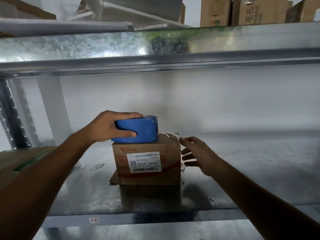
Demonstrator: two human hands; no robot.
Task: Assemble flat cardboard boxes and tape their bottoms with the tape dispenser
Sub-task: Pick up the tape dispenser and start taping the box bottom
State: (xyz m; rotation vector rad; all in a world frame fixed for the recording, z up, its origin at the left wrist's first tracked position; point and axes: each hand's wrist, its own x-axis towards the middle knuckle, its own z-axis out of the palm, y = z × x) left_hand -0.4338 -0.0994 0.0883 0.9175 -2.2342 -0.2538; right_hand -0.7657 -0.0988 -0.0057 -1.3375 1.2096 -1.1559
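A small brown cardboard box (147, 177) stands on the metal shelf (242, 179), a white shipping label on its near side. On top of the box rests a blue tape dispenser (143, 129), gripped from the left by my left hand (107, 127). A strip of clear tape (170, 134) runs from the dispenser's blade over the box's top right edge. My right hand (197, 155) hovers at the box's right side with fingers spread, the fingertips close to the tape end and the box wall.
A flat cardboard piece with green tape (26, 160) lies at the left on the shelf. A second metal shelf (155, 49) hangs overhead, carrying cardboard boxes (251, 11) at the right and wrapped flat items (121, 13). An upright post (12, 115) stands at the left.
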